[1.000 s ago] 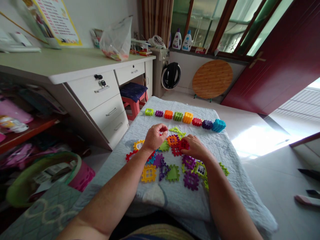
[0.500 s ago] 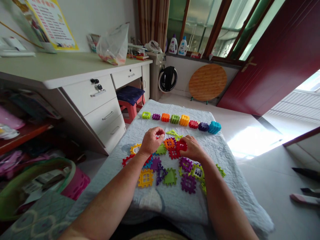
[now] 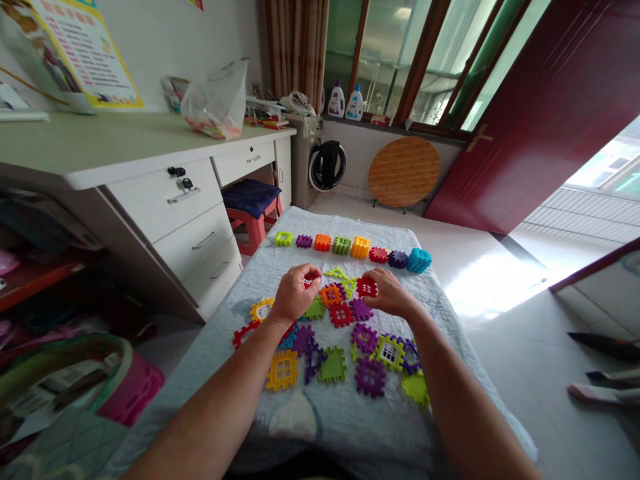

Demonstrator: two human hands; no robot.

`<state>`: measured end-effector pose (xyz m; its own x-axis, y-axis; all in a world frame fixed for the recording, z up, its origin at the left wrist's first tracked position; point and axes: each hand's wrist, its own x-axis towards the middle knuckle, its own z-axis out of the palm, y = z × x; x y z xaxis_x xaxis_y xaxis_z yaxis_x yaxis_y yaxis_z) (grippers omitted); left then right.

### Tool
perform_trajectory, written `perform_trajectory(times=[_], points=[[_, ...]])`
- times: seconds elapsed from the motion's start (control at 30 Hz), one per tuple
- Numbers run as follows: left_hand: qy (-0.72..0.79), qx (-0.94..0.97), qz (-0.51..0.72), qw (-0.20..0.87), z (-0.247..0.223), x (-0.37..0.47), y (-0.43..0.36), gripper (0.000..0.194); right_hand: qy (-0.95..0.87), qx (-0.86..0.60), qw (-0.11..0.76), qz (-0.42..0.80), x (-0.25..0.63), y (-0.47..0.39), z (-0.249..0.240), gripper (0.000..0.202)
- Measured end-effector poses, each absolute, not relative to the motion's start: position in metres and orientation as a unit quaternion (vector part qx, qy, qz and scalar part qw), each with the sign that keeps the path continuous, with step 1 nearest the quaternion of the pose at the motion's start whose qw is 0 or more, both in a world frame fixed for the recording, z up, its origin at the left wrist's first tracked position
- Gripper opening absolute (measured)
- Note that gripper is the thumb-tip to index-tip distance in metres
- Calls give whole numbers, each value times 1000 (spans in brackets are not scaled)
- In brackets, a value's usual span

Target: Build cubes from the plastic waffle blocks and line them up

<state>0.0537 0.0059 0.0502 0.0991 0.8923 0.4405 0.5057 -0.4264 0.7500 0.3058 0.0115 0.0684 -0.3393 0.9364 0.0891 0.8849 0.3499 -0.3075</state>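
Red plastic shows at both hands in the head view: the left hand [image 3: 299,291] pinches a partly hidden panel [image 3: 308,283], and the right hand [image 3: 389,291] grips a window tile [image 3: 367,287] by its edge. Both parts are above the cloth-covered table [image 3: 395,233], with an orange tile [image 3: 332,295] between them and a row of stacks [image 3: 342,245] beyond.

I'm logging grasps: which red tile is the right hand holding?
The red window tile pinched by the right hand; the left hand holds another red piece, mostly hidden, and a red lattice tile lies untouched.
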Motion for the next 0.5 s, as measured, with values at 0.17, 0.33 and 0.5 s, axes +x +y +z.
perform_trajectory(times=[0.17, 0.33, 0.5], points=[[496, 711, 452, 211, 50, 54, 5, 10, -789, -594, 149, 49, 337, 52, 74, 43], [494, 715, 451, 203, 51, 54, 5, 10, -750, -640, 166, 6, 365, 91, 85, 46], [493, 718, 449, 199, 52, 54, 5, 10, -748, -651, 132, -11, 373, 117, 89, 49]])
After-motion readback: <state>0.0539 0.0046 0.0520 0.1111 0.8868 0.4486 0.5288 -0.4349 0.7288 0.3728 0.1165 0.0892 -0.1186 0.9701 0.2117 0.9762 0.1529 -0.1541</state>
